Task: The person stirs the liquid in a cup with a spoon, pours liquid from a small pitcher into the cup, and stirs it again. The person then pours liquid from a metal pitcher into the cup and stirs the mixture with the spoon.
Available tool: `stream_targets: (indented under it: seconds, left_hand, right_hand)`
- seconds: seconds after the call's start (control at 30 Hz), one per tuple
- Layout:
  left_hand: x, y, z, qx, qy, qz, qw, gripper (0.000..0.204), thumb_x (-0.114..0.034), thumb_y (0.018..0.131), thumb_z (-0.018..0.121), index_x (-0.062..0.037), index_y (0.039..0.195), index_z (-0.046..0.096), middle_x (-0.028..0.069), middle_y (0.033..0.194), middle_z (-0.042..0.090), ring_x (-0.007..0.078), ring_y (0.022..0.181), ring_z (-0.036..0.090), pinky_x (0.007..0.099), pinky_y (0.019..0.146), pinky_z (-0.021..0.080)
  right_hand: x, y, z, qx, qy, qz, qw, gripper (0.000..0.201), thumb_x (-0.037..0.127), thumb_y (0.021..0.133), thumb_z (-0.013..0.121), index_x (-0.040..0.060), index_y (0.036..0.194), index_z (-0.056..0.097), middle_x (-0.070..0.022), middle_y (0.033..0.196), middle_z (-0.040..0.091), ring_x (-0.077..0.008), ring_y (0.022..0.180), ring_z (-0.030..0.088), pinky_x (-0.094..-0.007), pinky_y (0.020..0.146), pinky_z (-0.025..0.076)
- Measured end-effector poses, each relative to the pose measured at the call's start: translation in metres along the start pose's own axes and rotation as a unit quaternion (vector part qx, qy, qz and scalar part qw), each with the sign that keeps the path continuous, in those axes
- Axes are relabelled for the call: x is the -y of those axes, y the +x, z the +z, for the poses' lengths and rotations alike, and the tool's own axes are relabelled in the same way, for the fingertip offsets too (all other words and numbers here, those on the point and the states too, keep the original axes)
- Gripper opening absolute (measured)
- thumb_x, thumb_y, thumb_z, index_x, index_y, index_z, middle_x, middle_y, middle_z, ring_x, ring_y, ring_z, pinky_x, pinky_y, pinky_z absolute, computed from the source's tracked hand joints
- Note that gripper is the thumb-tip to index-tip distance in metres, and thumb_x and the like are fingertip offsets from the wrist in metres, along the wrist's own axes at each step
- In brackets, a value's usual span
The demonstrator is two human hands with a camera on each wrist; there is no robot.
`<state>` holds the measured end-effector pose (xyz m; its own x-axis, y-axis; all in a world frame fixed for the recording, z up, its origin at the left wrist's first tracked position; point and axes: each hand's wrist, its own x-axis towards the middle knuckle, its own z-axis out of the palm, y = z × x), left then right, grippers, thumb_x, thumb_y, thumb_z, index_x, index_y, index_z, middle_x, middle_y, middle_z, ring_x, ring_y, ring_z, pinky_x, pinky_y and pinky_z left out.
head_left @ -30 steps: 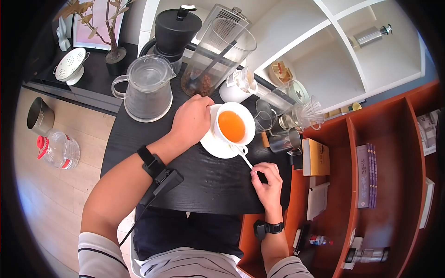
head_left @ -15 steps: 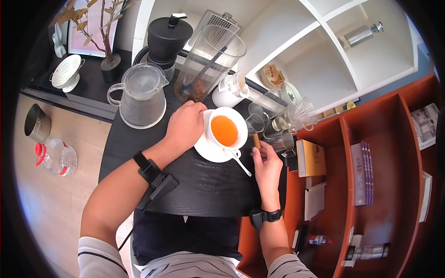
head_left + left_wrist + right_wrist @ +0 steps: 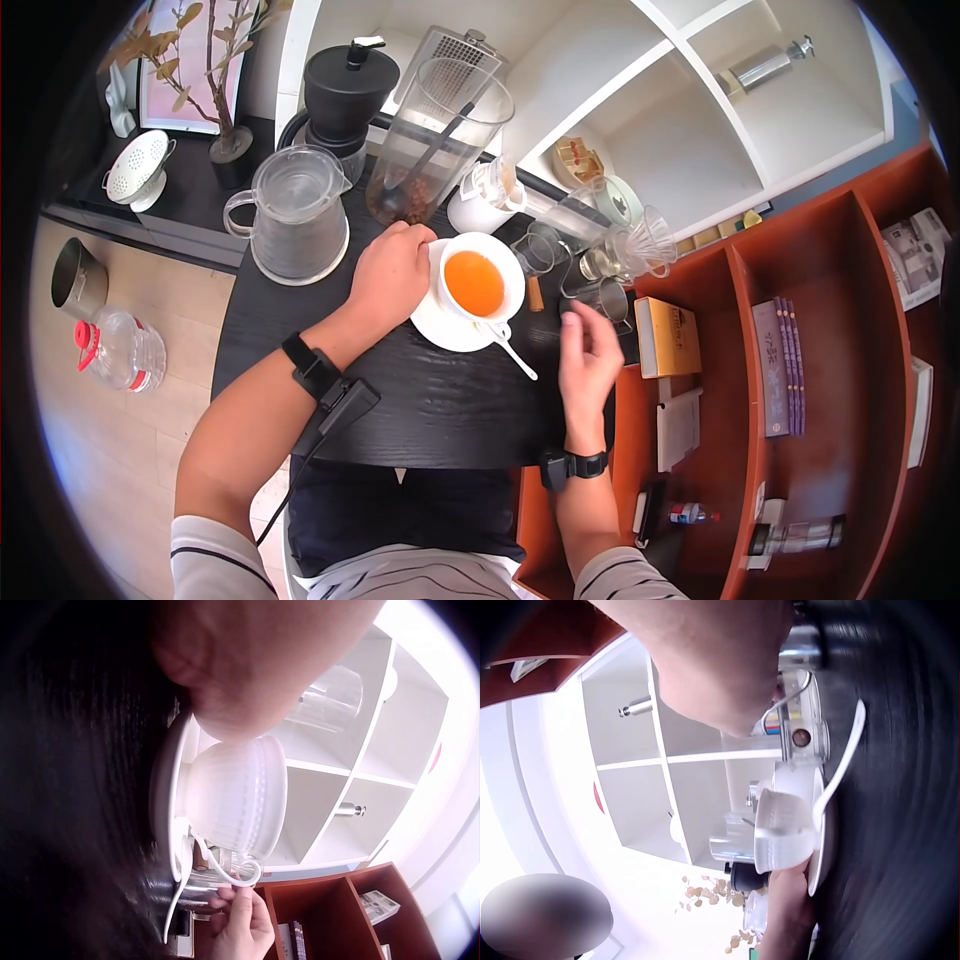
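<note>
Right hand (image 3: pixel 590 365): fingers relaxed and part bent, thumb and forefinger a little apart, no object seen in them. Left hand (image 3: pixel 393 278): fingers curled and touching the left edge of a round white saucer (image 3: pixel 440 335); the tips are hidden, so whether they pinch the rim cannot be told.

A white cup (image 3: pixel 513 290) of orange-brown liquid (image 3: pixel 474 283) stands upright on the saucer, just beside the left hand and apart from the right. A slender white spoon (image 3: pixel 518 360) lies with one end on the saucer, near the cup handle, the other projecting past the rim towards the right-hand side of the black bench (image 3: pixel 440 420). Cup, saucer and spoon stand between the hands.

Just beyond the right fingers is a shiny metal mug (image 3: pixel 607 305); a short brown wooden piece (image 3: pixel 535 293) lies between mug and cup. Behind the left hand stand a lidded clear glass pot (image 3: pixel 298 225), a black grinder (image 3: pixel 350 90) and a tall clear glass cylinder (image 3: pixel 440 140) with brown contents.

The liquid is visible in the head view only. The left wrist view shows the cup's ribbed wall and looped handle; the right wrist view shows the left fingers low behind the cup, at the saucer
</note>
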<state>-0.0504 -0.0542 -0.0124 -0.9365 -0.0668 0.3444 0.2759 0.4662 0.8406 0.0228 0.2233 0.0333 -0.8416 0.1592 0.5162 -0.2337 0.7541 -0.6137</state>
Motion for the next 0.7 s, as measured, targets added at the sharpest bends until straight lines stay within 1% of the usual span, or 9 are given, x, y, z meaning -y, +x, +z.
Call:
stream_targets:
  seconds: [0.03, 0.1, 0.13, 0.2, 0.37, 0.43, 0.47, 0.53, 0.7]
  left_hand:
    - [0.000, 0.000, 0.000, -0.001, 0.002, -0.001, 1.000, 0.017, -0.005, 0.101, 0.059, -0.0013, 0.108, 0.074, 0.0197, 0.100, 0.070, 0.0417, 0.093, 0.070, 0.0489, 0.084, 0.055]
    - [0.000, 0.000, 0.001, 0.000, 0.002, 0.000, 1.000, 0.017, -0.005, 0.101, 0.059, -0.0012, 0.108, 0.074, 0.0198, 0.100, 0.070, 0.0416, 0.093, 0.070, 0.0488, 0.084, 0.055]
    - [0.001, -0.001, 0.002, -0.003, 0.004, 0.001, 1.000, 0.017, -0.005, 0.101, 0.060, -0.0011, 0.108, 0.074, 0.0199, 0.099, 0.070, 0.0416, 0.092, 0.070, 0.0486, 0.083, 0.055]
    - [0.001, -0.001, 0.002, -0.009, 0.005, 0.003, 1.000, 0.016, -0.004, 0.100, 0.060, -0.0007, 0.108, 0.074, 0.0201, 0.099, 0.070, 0.0415, 0.092, 0.070, 0.0479, 0.083, 0.055]
    - [0.002, 0.000, 0.001, -0.002, 0.012, 0.011, 1.000, 0.016, -0.004, 0.100, 0.060, -0.0003, 0.108, 0.074, 0.0203, 0.099, 0.070, 0.0412, 0.093, 0.070, 0.0473, 0.083, 0.055]
    - [0.002, 0.001, 0.002, -0.003, 0.012, 0.013, 1.000, 0.016, -0.004, 0.100, 0.060, -0.0001, 0.108, 0.074, 0.0203, 0.099, 0.070, 0.0410, 0.093, 0.070, 0.0472, 0.083, 0.055]
    - [0.002, 0.001, 0.001, -0.002, 0.012, 0.012, 1.000, 0.016, -0.004, 0.100, 0.060, 0.0000, 0.108, 0.074, 0.0203, 0.098, 0.070, 0.0408, 0.092, 0.070, 0.0471, 0.083, 0.055]
    - [0.003, 0.001, 0.001, 0.001, 0.014, 0.010, 1.000, 0.016, -0.004, 0.100, 0.060, 0.0000, 0.108, 0.074, 0.0202, 0.098, 0.069, 0.0406, 0.092, 0.070, 0.0469, 0.083, 0.054]
    - [0.004, 0.001, 0.002, -0.002, 0.009, 0.020, 1.000, 0.016, -0.004, 0.101, 0.060, 0.0001, 0.109, 0.073, 0.0204, 0.098, 0.069, 0.0407, 0.091, 0.069, 0.0465, 0.082, 0.054]
  right_hand:
    - [-0.004, 0.001, -0.009, -0.037, 0.002, -0.007, 0.999, 0.021, 0.012, 0.103, 0.073, -0.0001, 0.120, 0.075, -0.0108, 0.105, 0.073, -0.0182, 0.090, 0.071, -0.0303, 0.078, 0.057]
    - [-0.016, 0.006, -0.029, -0.098, -0.098, -0.028, 0.990, 0.017, 0.011, 0.105, 0.069, 0.0010, 0.117, 0.075, -0.0083, 0.106, 0.070, -0.0181, 0.093, 0.068, -0.0295, 0.079, 0.055]
    - [-0.022, 0.010, -0.036, -0.115, -0.111, -0.023, 0.987, 0.018, 0.011, 0.106, 0.067, 0.0006, 0.118, 0.075, -0.0092, 0.109, 0.070, -0.0183, 0.097, 0.067, -0.0304, 0.081, 0.055]
    - [-0.042, 0.016, -0.043, -0.141, -0.108, -0.037, 0.983, 0.021, 0.012, 0.108, 0.065, -0.0009, 0.122, 0.073, -0.0134, 0.114, 0.069, -0.0225, 0.100, 0.069, -0.0330, 0.084, 0.056]
    - [-0.080, 0.022, -0.043, -0.132, -0.126, -0.048, 0.982, 0.024, 0.013, 0.109, 0.062, -0.0016, 0.125, 0.072, -0.0159, 0.117, 0.070, -0.0272, 0.103, 0.070, -0.0350, 0.087, 0.057]
    - [-0.088, 0.023, -0.038, -0.114, -0.059, 0.005, 0.992, 0.024, 0.012, 0.109, 0.060, -0.0015, 0.126, 0.072, -0.0158, 0.117, 0.070, -0.0260, 0.103, 0.071, -0.0354, 0.090, 0.057]
    - [-0.087, 0.023, -0.038, -0.115, -0.058, 0.006, 0.992, 0.024, 0.012, 0.109, 0.060, -0.0015, 0.126, 0.072, -0.0158, 0.117, 0.070, -0.0260, 0.103, 0.071, -0.0354, 0.090, 0.057]
    - [-0.085, 0.021, -0.037, -0.094, -0.013, 0.035, 0.995, 0.025, 0.010, 0.109, 0.059, -0.0023, 0.127, 0.071, -0.0142, 0.118, 0.070, -0.0224, 0.102, 0.071, -0.0350, 0.092, 0.057]
    - [-0.091, 0.016, -0.032, -0.081, 0.055, 0.019, 0.995, 0.024, 0.007, 0.108, 0.060, -0.0033, 0.128, 0.069, -0.0112, 0.118, 0.069, -0.0181, 0.104, 0.069, -0.0331, 0.092, 0.056]
